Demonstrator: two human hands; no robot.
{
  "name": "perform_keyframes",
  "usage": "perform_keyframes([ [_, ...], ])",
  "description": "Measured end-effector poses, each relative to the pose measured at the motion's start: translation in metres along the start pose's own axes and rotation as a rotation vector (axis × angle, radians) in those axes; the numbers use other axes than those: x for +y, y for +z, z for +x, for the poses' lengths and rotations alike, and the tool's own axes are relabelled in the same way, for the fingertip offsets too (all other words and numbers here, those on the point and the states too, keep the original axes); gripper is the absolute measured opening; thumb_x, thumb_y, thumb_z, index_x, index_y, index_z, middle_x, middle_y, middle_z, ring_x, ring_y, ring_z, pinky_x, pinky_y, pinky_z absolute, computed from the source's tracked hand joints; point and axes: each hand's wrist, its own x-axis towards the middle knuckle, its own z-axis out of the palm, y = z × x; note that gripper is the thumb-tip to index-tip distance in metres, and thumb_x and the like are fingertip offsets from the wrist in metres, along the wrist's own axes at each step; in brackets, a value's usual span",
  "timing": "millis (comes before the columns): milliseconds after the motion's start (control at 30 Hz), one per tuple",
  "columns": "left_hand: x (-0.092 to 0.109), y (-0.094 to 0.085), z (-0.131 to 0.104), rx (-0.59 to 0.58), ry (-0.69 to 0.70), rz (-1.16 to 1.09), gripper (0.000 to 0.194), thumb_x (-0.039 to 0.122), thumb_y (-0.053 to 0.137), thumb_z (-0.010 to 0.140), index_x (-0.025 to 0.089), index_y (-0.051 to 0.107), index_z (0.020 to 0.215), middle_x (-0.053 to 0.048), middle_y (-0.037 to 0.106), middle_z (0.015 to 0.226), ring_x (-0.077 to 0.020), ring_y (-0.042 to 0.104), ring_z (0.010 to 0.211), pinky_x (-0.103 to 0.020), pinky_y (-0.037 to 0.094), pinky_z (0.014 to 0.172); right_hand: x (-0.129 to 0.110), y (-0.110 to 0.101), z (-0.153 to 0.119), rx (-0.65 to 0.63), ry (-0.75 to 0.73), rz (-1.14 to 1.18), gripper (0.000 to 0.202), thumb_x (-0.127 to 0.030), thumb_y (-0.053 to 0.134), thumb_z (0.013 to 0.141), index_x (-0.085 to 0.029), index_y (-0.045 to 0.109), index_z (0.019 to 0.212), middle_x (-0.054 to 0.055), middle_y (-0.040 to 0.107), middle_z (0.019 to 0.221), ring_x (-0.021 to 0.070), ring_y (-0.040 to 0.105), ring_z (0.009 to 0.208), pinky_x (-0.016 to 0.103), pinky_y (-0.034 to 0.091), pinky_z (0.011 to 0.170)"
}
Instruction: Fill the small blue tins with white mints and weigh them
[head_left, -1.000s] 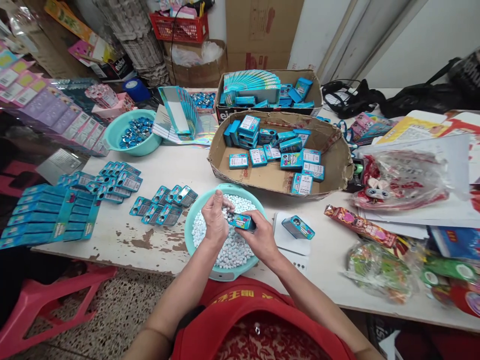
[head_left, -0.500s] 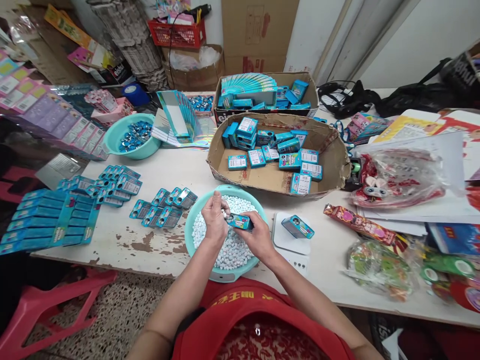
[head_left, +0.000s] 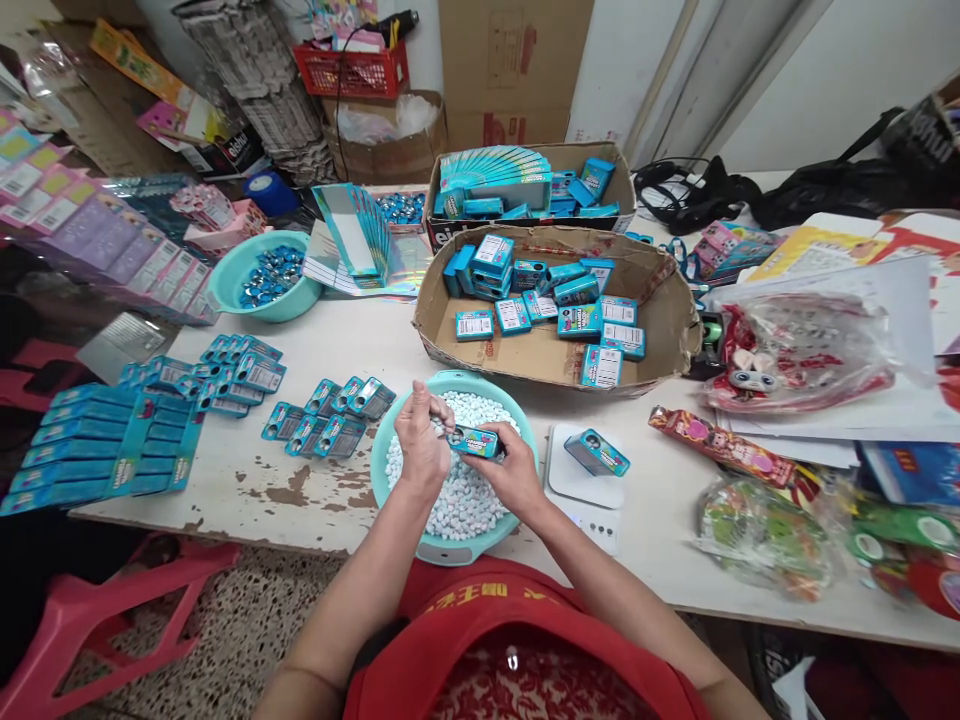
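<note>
- Over a white worktable (head_left: 217, 480), a person in red is working with both bare hands above a pale turquoise bowl (head_left: 457, 553) of small white pieces (head_left: 461, 512).
- The right hand (head_left: 516, 470) is holding a small blue box (head_left: 474, 441), its fingers closing around the end toward the person's right; the box is lying on its side in the grip, above the white pieces.
- The left hand (head_left: 424, 440) is curling just beside the box's other end, thumb pointing up; its fingertips are partly hiding, so whether it is holding any white pieces cannot be told.
- Right of the bowl, another box (head_left: 597, 453) is resting on a flat white scale (head_left: 564, 484).
- To the left, a cluster of boxes (head_left: 339, 436) is standing on the table, with further blue boxes (head_left: 255, 368) sitting beyond it.
- Behind the bowl, a shallow cardboard tray (head_left: 660, 345) is holding loose blue boxes (head_left: 579, 320).
- Farther back on the left, a second turquoise bowl (head_left: 304, 300) is holding shiny blue pieces (head_left: 271, 278).
- At far right, wrapped packets (head_left: 761, 545) are lying on the table.
</note>
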Motion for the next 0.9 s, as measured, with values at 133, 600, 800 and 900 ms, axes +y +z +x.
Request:
perform_keyframes([
  [133,-0.001,0.002,-0.002,0.033,0.007,0.039,0.051,0.059,0.062,0.074,0.018,0.04,0.053,0.004,0.039,0.046,-0.0068,0.042,0.042,-0.021,0.033,0.043,0.001,0.001,0.0,0.002,-0.005,-0.001,0.025,-0.028,0.072,0.068,-0.022,0.06,0.089,0.001,0.062,0.088,0.0201,0.059,0.084,0.033,0.045,0.077],
  [600,-0.009,-0.019,0.02,0.041,-0.001,0.079,0.052,0.064,0.063,0.069,0.02,0.039,0.057,0.007,0.035,0.047,-0.0056,0.032,0.037,-0.02,0.023,0.037,0.004,-0.017,-0.016,0.0,0.123,0.181,0.035,-0.036,0.077,0.062,-0.022,0.061,0.089,0.0,0.065,0.085,0.0191,0.062,0.081,0.033,0.051,0.075],
  [800,-0.049,-0.074,0.031,-0.356,0.01,1.128,0.029,0.042,0.06,0.074,0.02,0.053,0.056,-0.001,0.055,0.058,-0.015,0.049,0.056,-0.024,0.034,0.053,0.003,-0.101,-0.054,0.26,0.211,0.248,0.042,-0.036,0.081,0.058,-0.022,0.06,0.092,0.001,0.068,0.088,0.0194,0.065,0.08,0.035,0.053,0.075],
  [900,-0.058,-0.089,0.025,-0.518,0.062,1.527,0.02,0.034,0.049,0.082,0.023,0.064,0.074,-0.005,0.068,0.083,-0.0223,0.059,0.079,-0.027,0.039,0.066,0.014,-0.144,-0.07,0.53,0.216,0.171,0.044,-0.035,0.081,0.058,-0.021,0.06,0.094,0.002,0.067,0.089,0.019,0.064,0.079,0.034,0.053,0.072],
])
